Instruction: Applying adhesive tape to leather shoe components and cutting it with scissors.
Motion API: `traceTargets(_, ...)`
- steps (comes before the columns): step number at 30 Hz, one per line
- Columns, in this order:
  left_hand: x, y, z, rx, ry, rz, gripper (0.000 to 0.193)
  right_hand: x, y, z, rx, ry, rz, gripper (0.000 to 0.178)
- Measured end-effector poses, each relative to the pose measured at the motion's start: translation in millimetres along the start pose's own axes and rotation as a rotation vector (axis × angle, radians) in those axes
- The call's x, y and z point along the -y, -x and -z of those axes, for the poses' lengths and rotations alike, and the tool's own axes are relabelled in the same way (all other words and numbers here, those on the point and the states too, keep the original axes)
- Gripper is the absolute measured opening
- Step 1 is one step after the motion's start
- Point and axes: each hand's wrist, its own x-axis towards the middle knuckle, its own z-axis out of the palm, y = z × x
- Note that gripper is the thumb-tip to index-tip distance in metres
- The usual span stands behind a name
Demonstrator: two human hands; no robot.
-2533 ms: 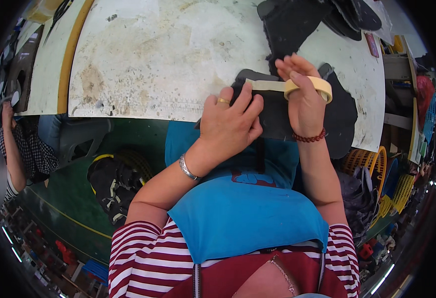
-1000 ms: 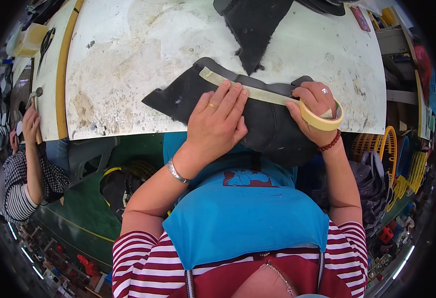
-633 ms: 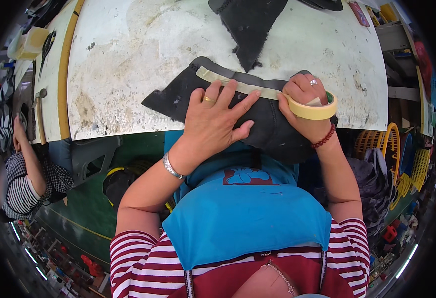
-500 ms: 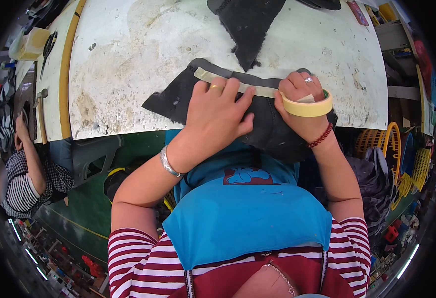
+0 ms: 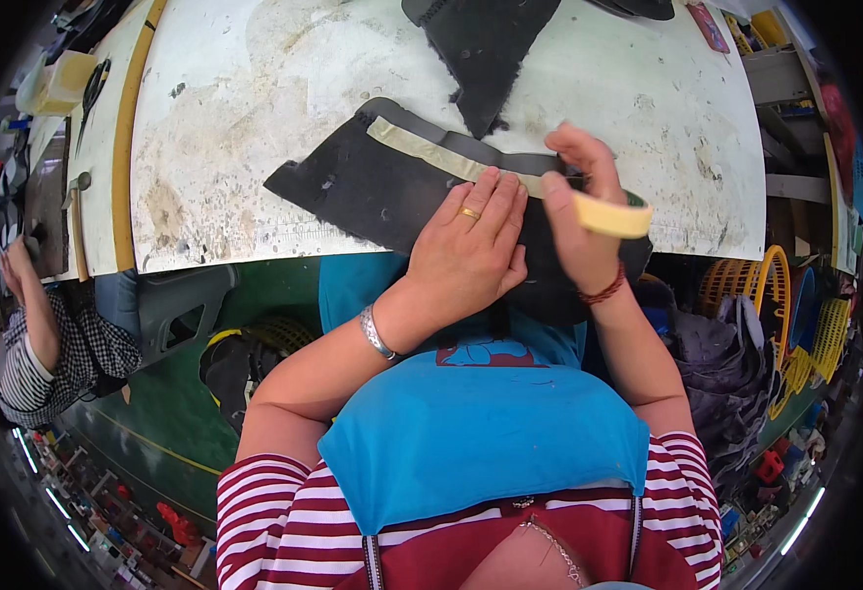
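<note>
A black piece of fabric-like material (image 5: 353, 187) with a fuzzy cut edge lies at the table's front edge, its near part hanging over. Along its far edge runs a pale strip of masking tape (image 5: 417, 149). My left hand (image 5: 469, 241) lies flat on the piece, its outstretched fingertips pressing on the strip. In my right hand (image 5: 584, 246) is a roll of yellowish masking tape (image 5: 618, 218), held at the strip's right end. The right thumb and fingers curl beside the roll, slightly blurred; the roll partly hides their grip.
Another black piece (image 5: 486, 64) lies farther back on the stained white table (image 5: 245, 108). A hammer (image 5: 79, 221) and scissors (image 5: 94, 93) rest on the left surface. At far left sits another person (image 5: 48, 334). Yellow baskets (image 5: 736, 285) and dark material (image 5: 712, 364) stand at right.
My left hand has slid right along the strip, uncovering more tape, its fingers now closer together. My right hand has turned and its fingers have lifted with the roll. The black piece has shifted slightly left.
</note>
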Motion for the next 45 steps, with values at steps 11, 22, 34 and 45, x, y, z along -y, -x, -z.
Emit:
traceTargets(11,2,5,-2,-0.004,-0.074,0.004,0.064,-8,-24,82,0.388,0.580,0.469,0.021)
traceTargets(22,0,3,-4,0.000,-0.118,0.017,0.062,-5,-22,76,0.393,0.621,0.404,0.019)
traceTargets(34,0,0,-3,-0.007,-0.184,-0.017,0.062,3,-3,67,0.341,0.733,0.232,0.020)
traceTargets(45,-22,-36,17,0.135,0.066,-0.136,0.050,-2,-1,61,0.359,0.809,0.299,0.018)
